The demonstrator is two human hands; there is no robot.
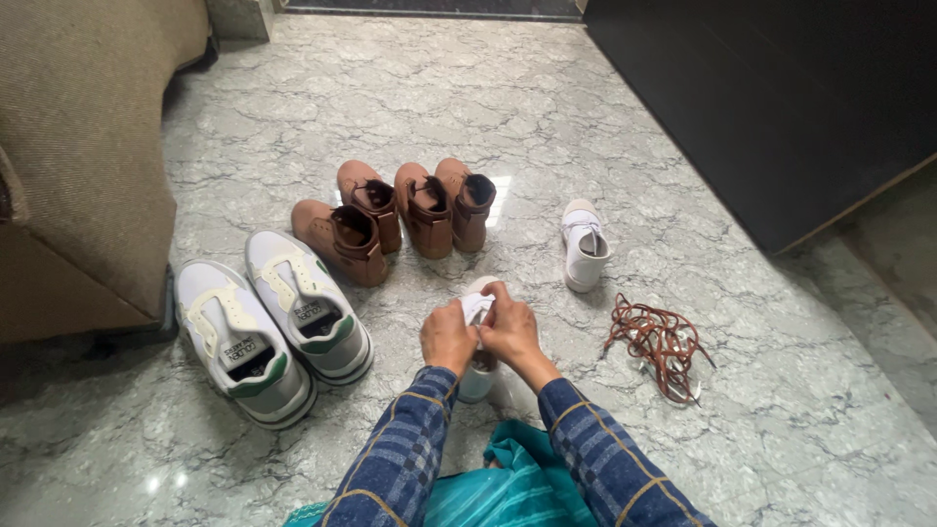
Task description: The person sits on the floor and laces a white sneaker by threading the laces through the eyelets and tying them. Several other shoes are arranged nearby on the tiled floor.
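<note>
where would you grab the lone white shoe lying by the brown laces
Take the white shoe at its heel end, the open collar nearest the person, coming from above. The toe points away, and the collar rim gives a narrow edge to pinch. The brown laces lie apart from it, so nothing blocks the grip.
</note>
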